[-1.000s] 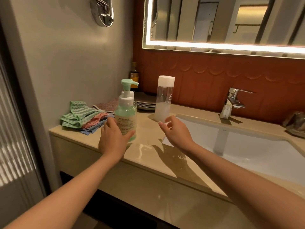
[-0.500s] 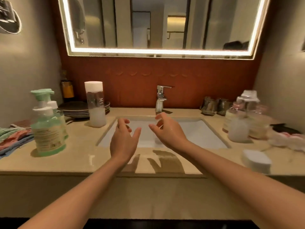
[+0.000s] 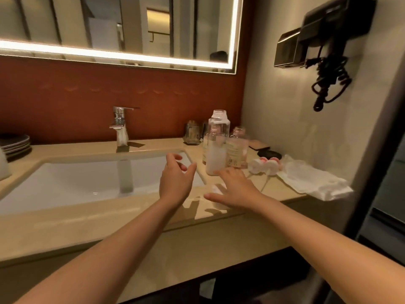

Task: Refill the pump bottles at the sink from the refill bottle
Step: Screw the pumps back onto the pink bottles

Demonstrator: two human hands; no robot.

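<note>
A clear bottle with milky white liquid (image 3: 215, 156) stands on the beige counter (image 3: 109, 218) right of the sink (image 3: 72, 183). Beside it stands a clear bottle with a printed label (image 3: 236, 150). My left hand (image 3: 175, 181) hovers over the sink's right edge, fingers loosely spread, holding nothing. My right hand (image 3: 233, 189) reaches low over the counter, fingers straight, fingertips close to the milky bottle's base; I cannot tell whether they touch it. A small white object (image 3: 215, 189) lies partly hidden under that hand. The green pump bottles are out of view.
A chrome tap (image 3: 119, 126) stands behind the sink. Dark plates (image 3: 15, 144) are stacked far left. Glass jars (image 3: 194, 132), white and pink pads (image 3: 266, 165) and a white cloth (image 3: 311, 181) lie at the right. A hair dryer (image 3: 324, 40) hangs on the right wall.
The view has swung from the counter's left end to its right end. My left hand let go of the green pump bottle, and both hands moved across the sink toward the clear bottles.
</note>
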